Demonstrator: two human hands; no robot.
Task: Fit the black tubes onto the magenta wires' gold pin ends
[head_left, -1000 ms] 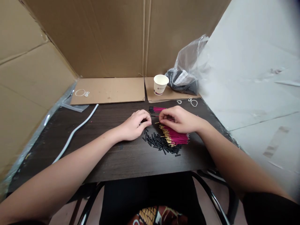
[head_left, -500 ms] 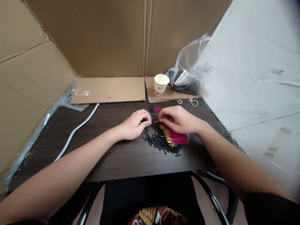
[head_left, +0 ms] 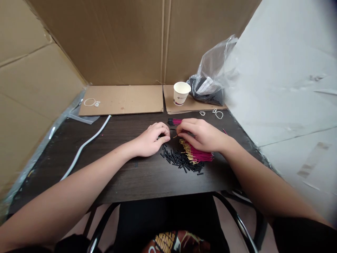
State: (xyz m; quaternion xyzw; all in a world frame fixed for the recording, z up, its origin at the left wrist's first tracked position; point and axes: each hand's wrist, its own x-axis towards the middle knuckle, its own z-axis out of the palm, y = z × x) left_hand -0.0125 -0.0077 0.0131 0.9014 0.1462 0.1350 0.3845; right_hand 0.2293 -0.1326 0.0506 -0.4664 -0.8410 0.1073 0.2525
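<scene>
My left hand (head_left: 155,138) is closed in a pinch at the left of a pile of short black tubes (head_left: 176,160); whatever its fingertips hold is hidden. Facing it, my right hand (head_left: 198,133) pinches a thin wire whose gold-coloured tip (head_left: 175,136) sticks out toward the left hand. Under and in front of the right hand lies a bundle of magenta wires (head_left: 201,154), their gold ends pointing left over the black tubes. Behind the fingers, more magenta wires with black ends (head_left: 173,122) lie side by side, partly covered by the right hand.
A paper cup (head_left: 181,93) and a clear plastic bag of black pieces (head_left: 207,91) stand at the back on cardboard. White rubber bands (head_left: 219,115) lie nearby. A pale cable (head_left: 85,146) crosses the table's left side. Cardboard walls (head_left: 126,42) enclose the back and left.
The right hand has shifted very slightly left with the gold-tipped wire, whose tip tilts a little differently. The left hand has barely moved.
</scene>
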